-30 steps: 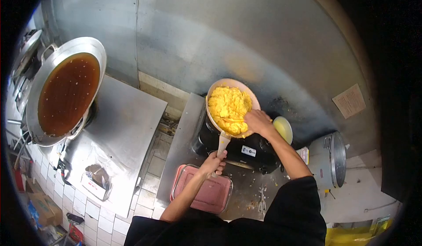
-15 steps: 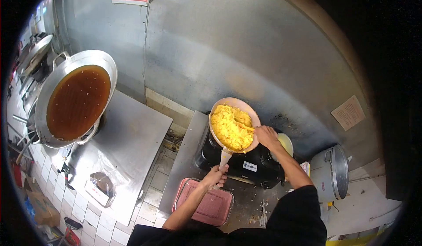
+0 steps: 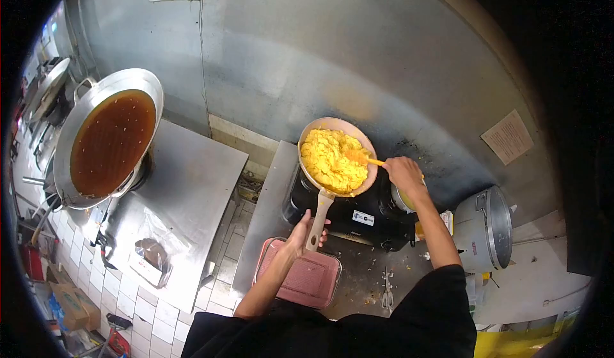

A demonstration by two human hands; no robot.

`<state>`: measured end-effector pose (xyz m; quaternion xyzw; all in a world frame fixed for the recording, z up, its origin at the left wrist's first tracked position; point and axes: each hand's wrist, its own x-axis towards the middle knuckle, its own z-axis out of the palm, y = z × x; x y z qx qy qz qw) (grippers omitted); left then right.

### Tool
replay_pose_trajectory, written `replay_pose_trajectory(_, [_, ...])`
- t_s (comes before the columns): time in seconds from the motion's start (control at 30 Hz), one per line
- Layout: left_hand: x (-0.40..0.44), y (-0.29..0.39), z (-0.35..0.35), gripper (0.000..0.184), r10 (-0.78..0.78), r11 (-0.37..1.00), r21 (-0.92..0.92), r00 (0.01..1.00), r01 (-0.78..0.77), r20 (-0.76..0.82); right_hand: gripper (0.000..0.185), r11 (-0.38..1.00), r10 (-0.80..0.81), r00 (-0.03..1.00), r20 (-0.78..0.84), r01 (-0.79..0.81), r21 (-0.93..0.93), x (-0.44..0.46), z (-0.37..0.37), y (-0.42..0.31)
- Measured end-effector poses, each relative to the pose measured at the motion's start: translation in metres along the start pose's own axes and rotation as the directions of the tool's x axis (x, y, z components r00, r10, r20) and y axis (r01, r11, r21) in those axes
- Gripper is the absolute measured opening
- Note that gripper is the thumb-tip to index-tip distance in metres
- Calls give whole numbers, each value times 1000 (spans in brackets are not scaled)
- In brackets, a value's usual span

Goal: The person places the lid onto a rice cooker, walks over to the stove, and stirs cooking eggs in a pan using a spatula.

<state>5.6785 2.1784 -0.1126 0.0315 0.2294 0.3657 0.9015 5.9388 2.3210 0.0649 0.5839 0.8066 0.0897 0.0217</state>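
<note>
A pale frying pan (image 3: 369, 142) full of yellow scrambled eggs (image 3: 329, 156) stands over a black portable stove (image 3: 374, 233). My left hand (image 3: 300, 235) is loosely around the pan's handle, thumb along one side and fingertips showing on the other. In my right hand (image 3: 404, 174) is the handle of an orange spatula (image 3: 375, 162); its blade end sits in the eggs at the pan's right side. Partly hidden behind my right hand is a bowl (image 3: 401, 199) with something pale yellow in it.
A red-pink lidded container (image 3: 307, 278) and scissors (image 3: 387, 291) lie on the counter near me. To the right stands a large metal pot (image 3: 489, 230). At left, a big wok of brown liquid (image 3: 115, 144) is beside a steel table (image 3: 198, 166) bearing a plastic-wrapped package (image 3: 150, 259).
My left hand has loosened on the pan handle and sits lower on it. My right hand has drawn the spatula a little away from the pan, toward the right. The camera view has shifted slightly.
</note>
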Motion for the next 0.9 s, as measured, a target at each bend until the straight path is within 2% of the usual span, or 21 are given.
replay_pose_trajectory(0.03, [15, -11, -22, 41, 30, 1000, -5, 998, -30, -57, 24, 998, 38, 999, -18, -37, 57, -9, -11, 0])
replay_pose_trajectory(0.07, [30, -19, -41, 36, 125, 982, 152, 987, -108, -103, 24, 991, 47, 995, -84, -36, 127, -18, -14, 2])
replay_pose_trajectory(0.13, [43, -45, -72, 27, 315, 865, 454, 936, -215, -157, 24, 963, 78, 977, -199, -22, 268, -39, -13, 3])
replay_pose_trajectory(0.17, [44, -50, -73, 23, 430, 658, 716, 897, -235, -101, 22, 946, 116, 965, -236, -35, 323, -52, -13, -4])
replay_pose_trajectory(0.2, [49, -50, -74, 19, 516, 376, 900, 856, -223, -4, 21, 921, 178, 948, -263, -66, 384, -67, 5, -8])
replay_pose_trajectory(0.27, [68, -52, -91, 25, 573, 315, 941, 815, -126, -83, 20, 863, 288, 897, -336, -91, 498, -88, 64, -9])
replay_pose_trajectory(0.3, [64, -50, -78, 26, 566, 487, 872, 780, -55, -267, 19, 877, 255, 923, -289, -95, 470, -98, 95, -7])
replay_pose_trajectory(0.37, [66, -58, -84, 26, 661, 286, 958, 721, 11, -206, 18, 891, 222, 949, -223, -104, 442, -108, 129, -4])
replay_pose_trajectory(0.43, [66, -58, -88, 27, 769, 58, 997, 634, 49, -76, 18, 880, 238, 941, -241, -104, 463, -108, 132, -5])
replay_pose_trajectory(0.57, [67, -64, -76, 31, 718, 328, 941, 668, -78, -195, 17, 866, 171, 927, -332, 19, 499, -92, 106, 6])
replay_pose_trajectory(0.67, [97, -73, -111, 33, 865, -95, 995, 492, -20, 92, 16, 860, 184, 898, -400, 50, 508, -87, 100, 12])
replay_pose_trajectory(0.73, [142, -92, -166, 33, 919, -74, 989, 376, -129, 118, 16, 858, 178, 899, -400, 57, 510, -88, 111, 13])
replay_pose_trajectory(0.8, [109, -96, -109, 33, 876, -72, 981, 482, 178, -24, 14, 863, 132, 930, -342, 62, 502, -93, 130, 17])
replay_pose_trajectory(0.83, [137, -93, -146, 37, 791, 151, 982, 582, 116, -190, 10, 877, 59, 957, -283, 86, 474, -91, 150, 24])
replay_pose_trajectory(0.87, [128, -79, -134, 43, 672, -119, 935, 720, 334, -172, 12, 898, 44, 989, -140, 22, 440, -88, 136, 14])
replay_pose_trajectory(0.9, [90, -34, -152, 43, 759, -61, 924, 619, 377, -202, 29, 824, -24, 999, 44, -5, 566, -80, 111, 3])
